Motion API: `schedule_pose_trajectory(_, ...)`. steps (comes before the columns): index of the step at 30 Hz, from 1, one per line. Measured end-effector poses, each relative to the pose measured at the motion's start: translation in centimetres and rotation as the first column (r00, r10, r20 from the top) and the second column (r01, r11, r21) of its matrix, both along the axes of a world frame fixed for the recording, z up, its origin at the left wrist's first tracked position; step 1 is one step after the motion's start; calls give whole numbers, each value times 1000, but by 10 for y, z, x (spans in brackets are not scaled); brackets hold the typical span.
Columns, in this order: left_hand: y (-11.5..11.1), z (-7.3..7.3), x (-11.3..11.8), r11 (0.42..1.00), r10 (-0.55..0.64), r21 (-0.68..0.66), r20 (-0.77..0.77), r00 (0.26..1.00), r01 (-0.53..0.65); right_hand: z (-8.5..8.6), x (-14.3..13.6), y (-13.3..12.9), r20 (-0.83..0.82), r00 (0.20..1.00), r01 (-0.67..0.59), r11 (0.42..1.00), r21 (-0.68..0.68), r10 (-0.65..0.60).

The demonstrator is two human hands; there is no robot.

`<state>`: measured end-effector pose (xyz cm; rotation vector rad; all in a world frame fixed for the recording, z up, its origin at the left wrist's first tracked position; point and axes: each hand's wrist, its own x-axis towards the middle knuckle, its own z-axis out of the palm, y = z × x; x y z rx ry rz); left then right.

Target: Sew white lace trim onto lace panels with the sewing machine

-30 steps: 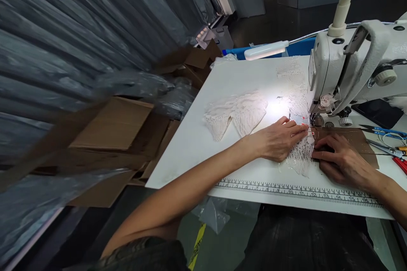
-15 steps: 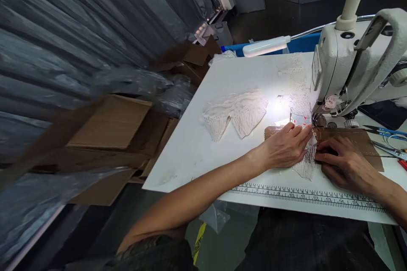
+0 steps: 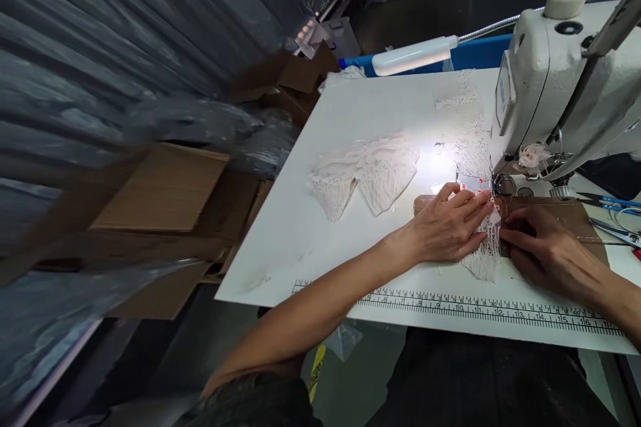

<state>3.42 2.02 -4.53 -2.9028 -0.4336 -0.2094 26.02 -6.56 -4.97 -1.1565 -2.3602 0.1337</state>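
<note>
A strip of white lace (image 3: 483,263) runs toward me from under the needle area of a white sewing machine (image 3: 533,87). My left hand (image 3: 453,223) lies flat on the lace just left of the needle, fingers spread over it. Beside the lace's right edge, my right hand (image 3: 548,247) has its thumb and index finger pressed together at the edge; whether they grip the lace is too small to tell. Under both hands is a brown plate (image 3: 575,220). Further lace (image 3: 461,107) extends behind the needle. Another white lace piece (image 3: 365,170) lies to the left.
A printed ruler (image 3: 451,303) follows the front edge of the white table (image 3: 280,247). Scissors (image 3: 618,233) lie at the right. A lit lamp (image 3: 415,57) hangs over the back. Cardboard boxes (image 3: 160,187) and plastic stand left of the table.
The view has shifted slightly, with the machine appearing larger and closer. My right thumb and index finger have drawn together near the lace edge; my left hand stays on the lace.
</note>
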Motion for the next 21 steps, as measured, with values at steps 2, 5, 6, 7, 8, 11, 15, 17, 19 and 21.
schedule_pose_trajectory(2, 4, 3, 0, 999, -10, -36, -22, 1000, 9, 0, 0, 0, -14, 1000, 5, 1000, 9, -5)
schedule_pose_trajectory(5, 10, 7, -2, 996, -39, -87, -49, 998, 34, 1, 1, 1, -19, 1000, -1, 1000, 14, 1)
schedule_pose_trajectory(6, 11, 8, -2, 995, -45, -96, -55, 998, 39, 1, 1, 1, -25, 1000, -1, 1000, 7, 1)
schedule_pose_trajectory(7, 12, 8, -3, 994, -49, -100, -57, 997, 43, 1, 1, 1, -35, 999, -1, 1000, -7, 1)
schedule_pose_trajectory(8, 12, 8, -3, 994, -51, -101, -57, 997, 45, 2, 1, 1, -46, 999, -2, 1000, -25, 1)
schedule_pose_trajectory(11, 10, 5, -2, 996, -36, -89, -38, 999, 33, 2, 1, 1, -76, 997, -3, 998, -57, -1)
schedule_pose_trajectory(15, 4, -1, 1, 998, 13, -67, 41, 999, -10, 3, 1, 1, -88, 996, 0, 999, -50, -5)
schedule_pose_trajectory(17, 2, -2, 2, 998, 30, -64, 72, 997, -26, 5, 3, 3, -90, 996, -11, 997, -70, 4)
schedule_pose_trajectory(19, 1, -3, 3, 997, 41, -65, 83, 996, -35, 8, 7, 7, -99, 995, -5, 994, -106, -6)
schedule_pose_trajectory(21, 1, -3, 2, 997, 41, -70, 76, 996, -36, 11, 12, 11, -105, 994, 10, 992, -128, -24)
